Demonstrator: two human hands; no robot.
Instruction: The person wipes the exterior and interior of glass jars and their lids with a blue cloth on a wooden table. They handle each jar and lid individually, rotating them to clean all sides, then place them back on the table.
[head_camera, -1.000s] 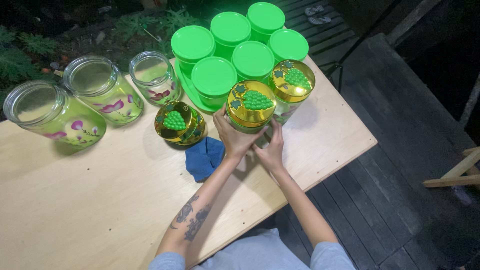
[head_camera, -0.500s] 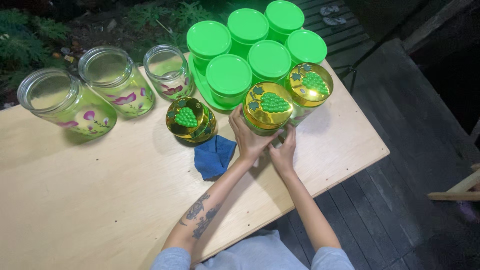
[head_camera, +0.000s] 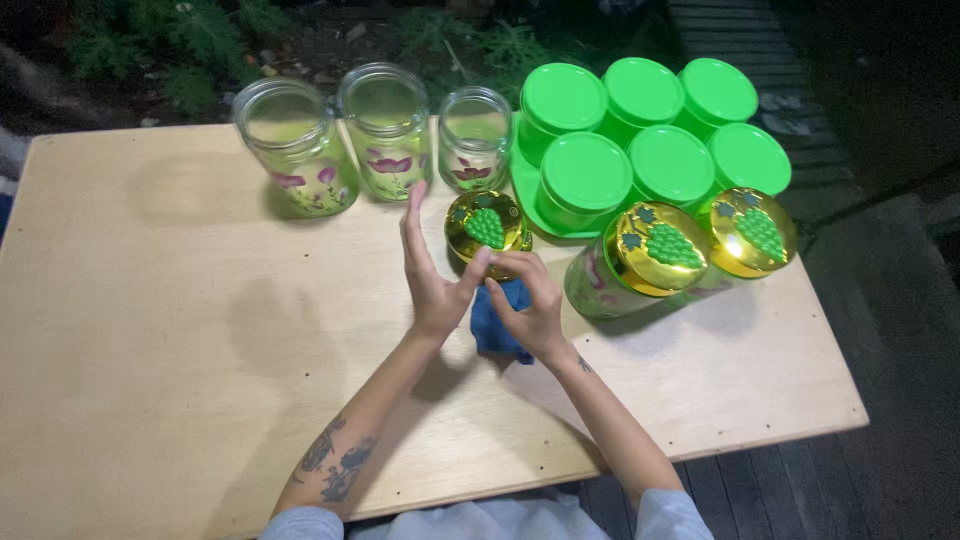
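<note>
A loose gold lid (head_camera: 487, 226) with a green grape cluster on top lies flat on the wooden table (head_camera: 150, 300). My left hand (head_camera: 430, 275) stands on edge just left of it, fingers stretched up and apart, with the thumb tip against the lid's near rim. My right hand (head_camera: 530, 305) is curled over a blue cloth (head_camera: 497, 335) right below the lid, thumb and fingers pinched on the cloth's upper end, fingertips by the lid's rim. To the right lies a tilted glass jar (head_camera: 590, 290) wearing a gold lid (head_camera: 660, 250).
Three open flower-painted glass jars (head_camera: 295, 150) (head_camera: 388, 135) (head_camera: 473, 140) stand at the back. Several green-lidded containers (head_camera: 585, 175) fill a green tray (head_camera: 525, 190) at the back right. Another gold-lidded jar (head_camera: 752, 232) is near the table's right edge, with dark decking beyond.
Both hands have let go of the gold-lidded jar and moved left to the loose lid and the blue cloth. The camera view has shifted, so everything sits further right.
</note>
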